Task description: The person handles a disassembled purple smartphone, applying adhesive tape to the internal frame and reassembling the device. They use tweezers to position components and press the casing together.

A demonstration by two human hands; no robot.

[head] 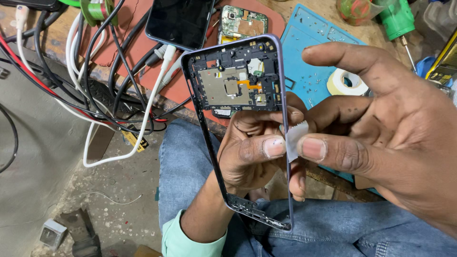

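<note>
Phone frame (238,95) in left hand (247,157), white strip (295,139) at right hand (381,138) thumb

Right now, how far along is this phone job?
Already done, it seems: the phone is opened, with a bare circuit board and a dark phone lying on the bench. In hand: the left hand holds the purple phone frame upright while the right hand pinches a white strip at its edge. Left: the frame's lower half is empty.
</note>
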